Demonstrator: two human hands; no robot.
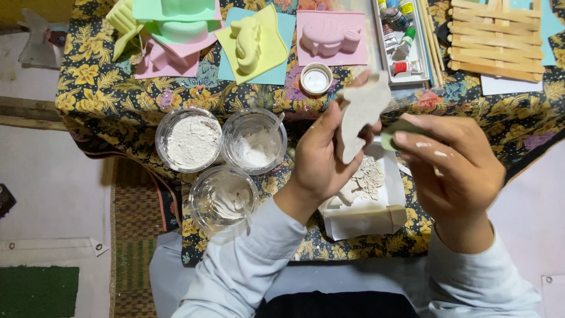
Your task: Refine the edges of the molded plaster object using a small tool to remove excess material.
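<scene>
My left hand (321, 159) holds a flat grey plaster cast (362, 112) upright above a small table covered with a flowered cloth (100, 88). My right hand (453, 165) grips a small pale green piece (393, 134) pressed against the cast's right edge. White smears mark my right fingers. Below both hands lies a sheet of white paper (388, 194) with plaster crumbs and broken bits (368, 176) on it.
Three clear cups stand to the left: one with white powder (189, 140), one with paste and a stick (254, 141), one smeared (223, 197). Behind are coloured moulds, a pink fish mould (331, 36), a white lid (316, 79), a paint tube tray (400, 41) and a stick raft (494, 38).
</scene>
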